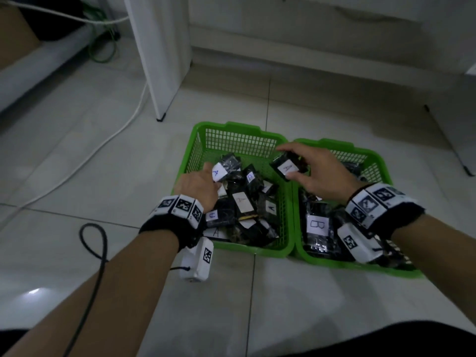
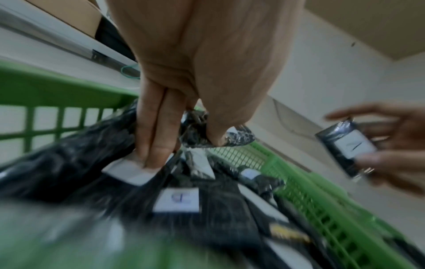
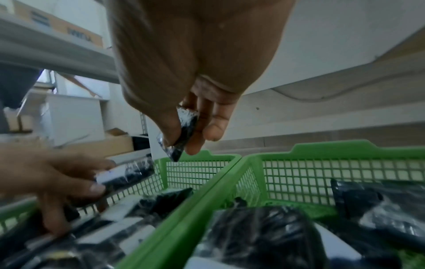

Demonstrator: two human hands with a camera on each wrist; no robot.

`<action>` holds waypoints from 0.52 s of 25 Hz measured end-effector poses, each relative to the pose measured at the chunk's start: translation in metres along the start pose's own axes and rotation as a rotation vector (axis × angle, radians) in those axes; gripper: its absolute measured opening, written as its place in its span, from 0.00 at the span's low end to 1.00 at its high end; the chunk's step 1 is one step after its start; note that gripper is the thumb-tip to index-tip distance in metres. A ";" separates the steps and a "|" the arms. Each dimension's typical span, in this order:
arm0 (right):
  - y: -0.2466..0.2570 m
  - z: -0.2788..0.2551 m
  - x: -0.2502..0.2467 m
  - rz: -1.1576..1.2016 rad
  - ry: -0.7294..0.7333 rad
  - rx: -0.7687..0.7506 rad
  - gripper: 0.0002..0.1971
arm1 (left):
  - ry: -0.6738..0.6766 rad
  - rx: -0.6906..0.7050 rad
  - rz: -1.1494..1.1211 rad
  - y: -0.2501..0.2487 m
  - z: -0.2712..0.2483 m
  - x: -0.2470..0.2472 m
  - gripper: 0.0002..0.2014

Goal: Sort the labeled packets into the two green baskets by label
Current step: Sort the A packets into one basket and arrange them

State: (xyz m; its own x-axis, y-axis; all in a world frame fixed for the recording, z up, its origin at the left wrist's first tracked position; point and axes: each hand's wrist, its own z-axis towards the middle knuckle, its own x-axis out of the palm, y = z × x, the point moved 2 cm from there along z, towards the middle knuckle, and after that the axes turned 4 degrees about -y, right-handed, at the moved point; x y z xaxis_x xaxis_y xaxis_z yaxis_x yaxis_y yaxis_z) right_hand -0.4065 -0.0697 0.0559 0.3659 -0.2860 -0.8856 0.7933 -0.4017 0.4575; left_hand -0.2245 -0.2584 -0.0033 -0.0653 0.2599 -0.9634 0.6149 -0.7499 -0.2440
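Observation:
Two green mesh baskets stand side by side on the tiled floor. The left basket holds several black packets with white labels, those I can read marked A. The right basket holds black packets, one labelled B. My left hand reaches into the left basket and pinches a black packet labelled A between thumb and fingers. My right hand pinches another black packet labelled A, held above the wall shared by the two baskets.
A white furniture leg with a black foot stands behind the left basket. A white cable and a black cable loop lie on the floor at left. Another slanted leg stands at far right.

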 end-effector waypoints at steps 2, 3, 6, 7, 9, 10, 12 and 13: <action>0.004 -0.016 -0.015 0.072 0.009 0.067 0.36 | 0.003 -0.007 0.035 -0.009 -0.005 0.001 0.21; 0.006 -0.024 -0.025 0.063 0.032 0.088 0.37 | 0.020 -0.010 0.056 -0.017 -0.009 0.004 0.23; 0.001 -0.063 -0.062 -0.143 0.212 0.079 0.36 | 0.107 0.002 0.108 -0.042 -0.020 0.020 0.27; 0.000 -0.081 -0.076 -0.156 0.230 0.096 0.35 | 0.121 -0.005 0.114 -0.046 -0.022 0.022 0.28; 0.012 -0.113 -0.092 0.074 0.250 0.180 0.30 | 0.123 -0.035 0.098 -0.047 -0.021 0.022 0.29; 0.026 -0.121 -0.090 0.316 0.266 0.222 0.28 | 0.125 -0.044 0.100 -0.045 -0.020 0.023 0.29; 0.063 -0.112 -0.070 0.762 0.306 0.310 0.26 | 0.123 -0.043 0.137 -0.036 -0.016 0.022 0.27; 0.080 -0.096 -0.056 0.862 0.286 0.327 0.25 | 0.130 -0.029 0.160 -0.033 -0.014 0.021 0.24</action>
State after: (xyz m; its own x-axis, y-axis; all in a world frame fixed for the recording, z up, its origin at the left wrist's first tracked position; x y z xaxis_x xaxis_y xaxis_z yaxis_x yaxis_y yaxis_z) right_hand -0.3169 -0.0019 0.1342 0.8983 -0.3907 -0.2012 0.0377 -0.3875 0.9211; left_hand -0.2356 -0.2196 -0.0141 0.1358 0.2164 -0.9668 0.6315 -0.7709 -0.0838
